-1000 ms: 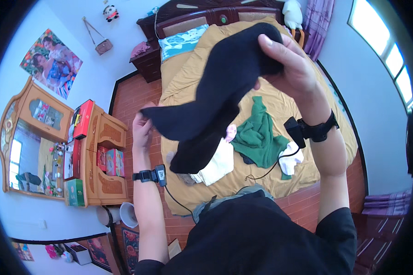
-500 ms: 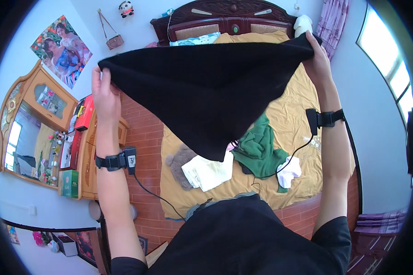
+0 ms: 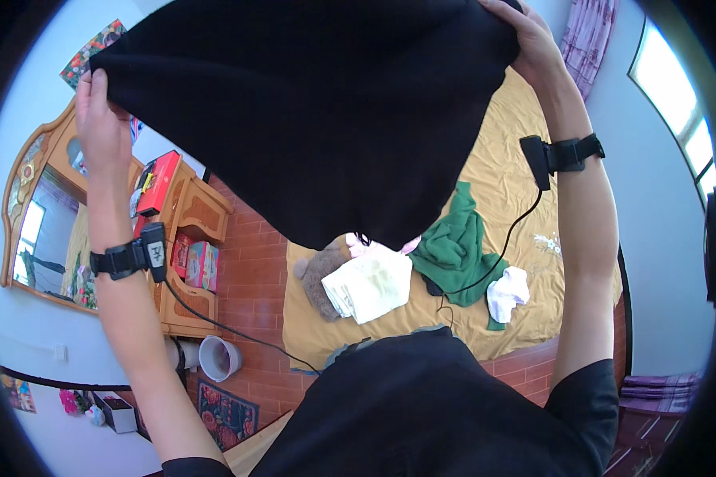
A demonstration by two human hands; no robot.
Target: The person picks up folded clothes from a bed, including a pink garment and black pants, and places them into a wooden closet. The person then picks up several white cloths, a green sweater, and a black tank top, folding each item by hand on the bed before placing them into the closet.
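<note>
A black cloth (image 3: 318, 119), kind unclear, hangs stretched between my raised hands, its lower part sagging to a rounded point over the bed. My left hand (image 3: 103, 131) pinches its left corner between thumb and fingers. At the upper right, my right hand (image 3: 537, 48) grips the opposite edge, some fingers hidden by the fabric. Below it on the bed (image 3: 517, 171) lie a folded white cloth (image 3: 370, 290), a fuzzy grey-brown item (image 3: 318, 278), a rumpled green garment (image 3: 457, 258) and a small white cloth (image 3: 507, 294). Something pink shows partly behind the folded white cloth.
A wooden dresser (image 3: 203, 211) with a mirror (image 3: 44, 246) and boxes stands at the left. Near it a pale bin (image 3: 219, 358) and a patterned mat (image 3: 227, 413) are on the tiled floor. Cables run from black wrist straps. A window (image 3: 668, 79) is at the right.
Both hands have gone up, the left one also outward to the left. The black cloth has risen, spreads wider and now hides the headboard. My view has shifted slightly.
</note>
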